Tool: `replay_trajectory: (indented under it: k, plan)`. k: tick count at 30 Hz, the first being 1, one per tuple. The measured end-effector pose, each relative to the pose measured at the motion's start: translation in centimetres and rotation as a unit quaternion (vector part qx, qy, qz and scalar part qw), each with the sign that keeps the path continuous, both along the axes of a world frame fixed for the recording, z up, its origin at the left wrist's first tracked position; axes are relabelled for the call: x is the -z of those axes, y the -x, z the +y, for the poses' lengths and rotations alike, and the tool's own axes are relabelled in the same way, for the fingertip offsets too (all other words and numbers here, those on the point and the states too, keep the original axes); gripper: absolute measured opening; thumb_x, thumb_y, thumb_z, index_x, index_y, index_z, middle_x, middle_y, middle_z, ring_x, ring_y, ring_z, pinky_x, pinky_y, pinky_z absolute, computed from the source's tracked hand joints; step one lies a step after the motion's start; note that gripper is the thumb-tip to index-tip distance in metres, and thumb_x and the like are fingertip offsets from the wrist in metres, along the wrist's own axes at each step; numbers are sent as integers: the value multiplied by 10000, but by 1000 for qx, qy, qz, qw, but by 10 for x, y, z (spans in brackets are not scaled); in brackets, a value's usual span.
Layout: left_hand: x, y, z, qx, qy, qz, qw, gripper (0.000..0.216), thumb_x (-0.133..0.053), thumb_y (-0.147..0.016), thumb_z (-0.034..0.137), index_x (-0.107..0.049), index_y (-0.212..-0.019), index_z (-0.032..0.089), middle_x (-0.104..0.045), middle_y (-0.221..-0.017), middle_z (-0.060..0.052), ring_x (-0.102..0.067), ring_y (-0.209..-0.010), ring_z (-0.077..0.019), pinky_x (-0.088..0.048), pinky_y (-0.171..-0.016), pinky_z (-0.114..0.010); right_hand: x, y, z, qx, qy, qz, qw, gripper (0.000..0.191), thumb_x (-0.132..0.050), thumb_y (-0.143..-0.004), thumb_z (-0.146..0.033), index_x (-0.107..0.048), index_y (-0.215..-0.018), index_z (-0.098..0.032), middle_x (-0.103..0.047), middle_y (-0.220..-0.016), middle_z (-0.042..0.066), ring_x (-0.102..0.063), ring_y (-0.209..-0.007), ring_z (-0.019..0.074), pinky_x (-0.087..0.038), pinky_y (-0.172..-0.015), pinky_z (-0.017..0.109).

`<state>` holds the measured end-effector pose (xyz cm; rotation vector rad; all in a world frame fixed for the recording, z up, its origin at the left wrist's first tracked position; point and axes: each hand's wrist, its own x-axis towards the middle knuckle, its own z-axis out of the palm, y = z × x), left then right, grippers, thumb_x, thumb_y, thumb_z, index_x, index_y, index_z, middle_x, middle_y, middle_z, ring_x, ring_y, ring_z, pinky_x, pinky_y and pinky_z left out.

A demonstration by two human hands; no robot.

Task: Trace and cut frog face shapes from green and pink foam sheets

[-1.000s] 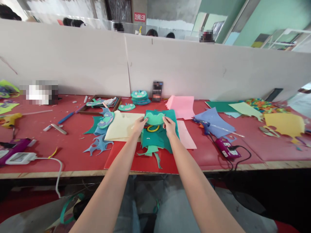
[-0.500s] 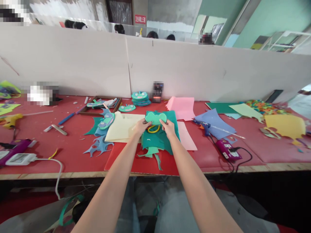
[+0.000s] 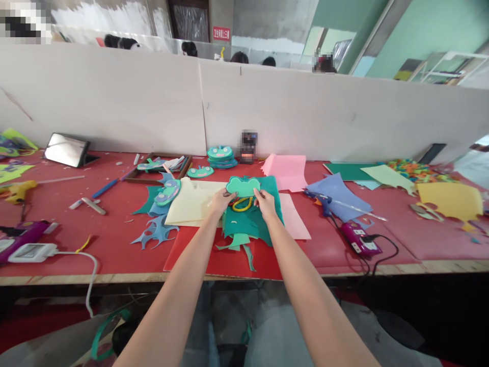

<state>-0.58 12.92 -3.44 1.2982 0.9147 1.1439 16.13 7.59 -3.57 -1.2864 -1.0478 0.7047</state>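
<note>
Both hands hold a light green, cloud-shaped felt cutout [image 3: 243, 187] with a darker green edge, over a dark green sheet [image 3: 252, 223]. My left hand [image 3: 221, 201] pinches its left end. My right hand [image 3: 265, 202] has its fingertips closed at the lower right edge. Just below the cutout, between the hands, lie yellow loop handles [image 3: 242, 205], apparently of scissors; the rest is hidden. Light green scraps [image 3: 240, 239] poke out under the dark green sheet. Cream sheets [image 3: 194, 204] lie beside my left hand, and a pink sheet [image 3: 293, 216] lies beside my right.
A stack of frog-like faces [image 3: 220, 157] stands at the back beside a phone [image 3: 248, 147]. A wooden tray [image 3: 187, 168] holds pens and pieces. To the right are a blue glue gun [image 3: 324, 201] and a purple power strip [image 3: 360, 239]. Blue scraps [image 3: 156, 229] lie left.
The green cutout has shifted slightly left. My right hand's fingertips have moved down a little along its right edge, and more of the yellow handles shows.
</note>
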Motion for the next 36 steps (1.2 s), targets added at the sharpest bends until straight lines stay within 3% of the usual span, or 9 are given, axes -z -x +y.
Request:
replay_trajectory:
  k: [13,18,21,24,31,36]
  plan:
    - [3,1,1,10,-16,18,1000,463,-773,-510,453,-647,-839,154,-721,-819,-71,-661,-774,-225,-506,-759,-368,2,-1,1,-3,4,-12,1000,406,-579,-707,-579,-470,-589,-206,-506,-414,-46,-432,-371,98,-318,-393,224]
    - [3,2,2,-3,-18,54,998,349,-687,-656,465,-640,-804,152,-697,-793,-53,-642,-775,-208,-502,-758,-346,5,-2,3,-4,2,-9,1000,415,-577,-699,-599,-472,-600,-210,-513,-427,-45,-443,-382,105,-326,-399,228]
    - [4,3,4,-9,-11,85,996,301,-549,-818,404,-610,-957,144,-643,-964,-65,-608,-858,-188,-502,-780,-368,5,-2,3,-1,2,-6,1000,410,-579,-695,-599,-473,-604,-214,-511,-430,-46,-444,-384,110,-326,-400,233]
    - [3,3,4,-10,-4,103,995,323,-508,-861,335,-527,-1129,157,-560,-1127,-79,-573,-949,-186,-502,-796,-394,4,-1,3,-1,2,-3,1000,401,-580,-701,-588,-474,-602,-214,-509,-425,-46,-448,-387,113,-326,-401,236]
    - [2,4,3,-26,-7,108,994,317,-502,-835,428,-623,-793,138,-646,-750,-24,-609,-706,-168,-506,-694,-324,3,1,3,-1,0,0,1000,400,-587,-704,-580,-467,-588,-217,-500,-416,-46,-448,-384,118,-314,-392,239]
    - [6,6,6,-16,3,114,993,326,-520,-853,337,-531,-1119,148,-570,-1107,-79,-579,-937,-185,-503,-788,-393,4,0,3,-6,1,-8,1000,389,-586,-724,-552,-475,-581,-207,-519,-415,-39,-438,-378,107,-314,-395,231]
